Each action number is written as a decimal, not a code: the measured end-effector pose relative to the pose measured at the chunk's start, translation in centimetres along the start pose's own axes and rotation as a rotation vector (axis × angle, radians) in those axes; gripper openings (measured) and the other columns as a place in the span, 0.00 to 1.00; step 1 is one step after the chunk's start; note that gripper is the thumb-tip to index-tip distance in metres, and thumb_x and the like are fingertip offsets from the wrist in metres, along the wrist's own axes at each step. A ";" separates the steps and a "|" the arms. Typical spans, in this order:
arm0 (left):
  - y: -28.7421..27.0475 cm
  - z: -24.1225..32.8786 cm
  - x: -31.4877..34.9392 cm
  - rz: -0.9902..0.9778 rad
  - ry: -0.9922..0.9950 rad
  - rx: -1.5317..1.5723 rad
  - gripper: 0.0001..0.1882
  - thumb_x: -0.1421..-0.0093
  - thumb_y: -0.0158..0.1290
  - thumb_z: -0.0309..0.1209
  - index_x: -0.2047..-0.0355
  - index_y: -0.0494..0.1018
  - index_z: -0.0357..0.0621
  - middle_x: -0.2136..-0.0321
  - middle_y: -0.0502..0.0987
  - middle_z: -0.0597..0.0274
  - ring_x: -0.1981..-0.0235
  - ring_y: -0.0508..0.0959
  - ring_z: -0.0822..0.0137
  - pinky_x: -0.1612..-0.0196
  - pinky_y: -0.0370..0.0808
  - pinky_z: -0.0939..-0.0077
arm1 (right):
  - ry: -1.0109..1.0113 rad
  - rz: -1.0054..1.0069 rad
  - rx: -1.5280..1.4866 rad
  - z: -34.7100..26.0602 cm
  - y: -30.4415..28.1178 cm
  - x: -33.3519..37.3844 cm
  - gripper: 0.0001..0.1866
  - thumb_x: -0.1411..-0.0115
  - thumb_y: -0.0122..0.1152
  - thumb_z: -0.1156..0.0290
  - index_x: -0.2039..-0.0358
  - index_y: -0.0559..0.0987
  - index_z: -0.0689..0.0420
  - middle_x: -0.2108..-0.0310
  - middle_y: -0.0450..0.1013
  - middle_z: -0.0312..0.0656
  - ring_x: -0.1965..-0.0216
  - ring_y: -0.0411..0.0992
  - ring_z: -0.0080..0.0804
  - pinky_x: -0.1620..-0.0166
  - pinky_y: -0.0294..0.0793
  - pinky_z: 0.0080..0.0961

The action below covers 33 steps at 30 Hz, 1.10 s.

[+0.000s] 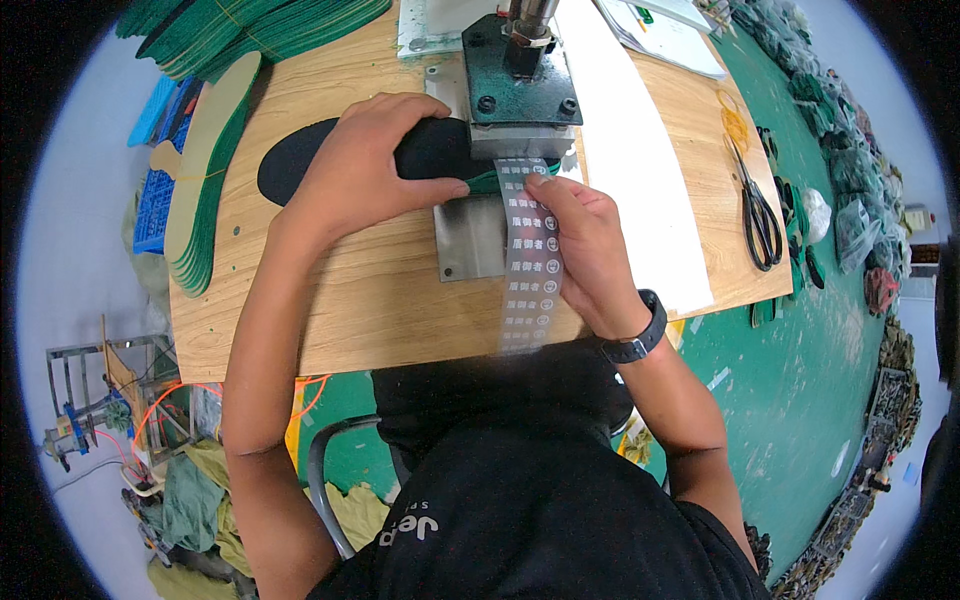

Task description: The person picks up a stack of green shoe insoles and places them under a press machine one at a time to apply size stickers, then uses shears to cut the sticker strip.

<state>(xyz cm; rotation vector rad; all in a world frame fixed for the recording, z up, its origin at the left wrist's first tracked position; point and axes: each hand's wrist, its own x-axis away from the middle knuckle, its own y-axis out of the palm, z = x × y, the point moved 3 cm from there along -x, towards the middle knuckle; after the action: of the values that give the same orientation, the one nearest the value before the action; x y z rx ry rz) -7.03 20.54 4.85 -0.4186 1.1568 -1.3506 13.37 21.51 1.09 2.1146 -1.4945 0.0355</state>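
A black shoe insole (pixel 293 165) lies lengthwise on the wooden table, its right end under the dark metal head of a press (pixel 515 95). Greenish layers show along the insole's near edge by the press. My left hand (pixel 365 165) grips the insole's middle, with the thumb along the near edge and the fingers over the far side. Between thumb and fingers, my right hand (pixel 590 235) pinches a translucent strip (pixel 522 265) of repeated white prints. The strip's upper end goes under the press head; its lower end hangs toward the table's front edge. A metal base plate (pixel 468 245) sits beneath.
Green-edged insoles (pixel 260 30) are piled at the far left, and a tied bundle of them (pixel 205 180) lies nearer, beside a blue crate (pixel 155 205). To the right are a white sheet (pixel 650 200), black-handled scissors (pixel 760 220) and yellow rubber bands (pixel 735 120).
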 end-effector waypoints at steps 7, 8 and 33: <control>-0.2 0.3 0.4 0.055 0.139 0.023 0.18 0.54 0.62 0.35 0.65 0.73 0.39 0.61 0.76 0.53 0.59 0.74 0.53 0.55 0.71 0.65 | -0.053 -0.020 0.052 0.0 0.0 0.4 0.11 0.39 0.54 0.67 0.74 0.75 0.61 0.76 0.71 0.36 0.77 0.69 0.21 0.75 0.70 0.18; -0.1 0.0 0.6 0.087 0.173 -0.004 0.17 0.54 0.61 0.34 0.65 0.73 0.39 0.61 0.77 0.52 0.62 0.75 0.53 0.58 0.72 0.66 | -0.018 -0.019 0.060 0.0 0.1 1.0 0.11 0.39 0.54 0.67 0.74 0.75 0.61 0.76 0.71 0.35 0.77 0.69 0.20 0.74 0.70 0.18; -1.0 -0.9 1.2 0.130 -0.250 0.393 0.07 0.52 0.43 0.27 0.76 0.67 0.33 0.84 0.62 0.67 0.79 0.60 0.77 0.76 0.60 0.77 | 0.022 -0.064 0.041 -0.3 -0.6 -0.6 0.09 0.41 0.54 0.73 0.76 0.75 0.64 0.78 0.72 0.38 0.79 0.69 0.21 0.76 0.68 0.17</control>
<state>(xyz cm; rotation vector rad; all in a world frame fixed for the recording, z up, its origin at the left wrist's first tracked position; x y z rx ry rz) -8.52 19.57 4.80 -0.2146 0.6799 -1.3312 13.72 22.32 0.93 2.1859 -1.4236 0.0665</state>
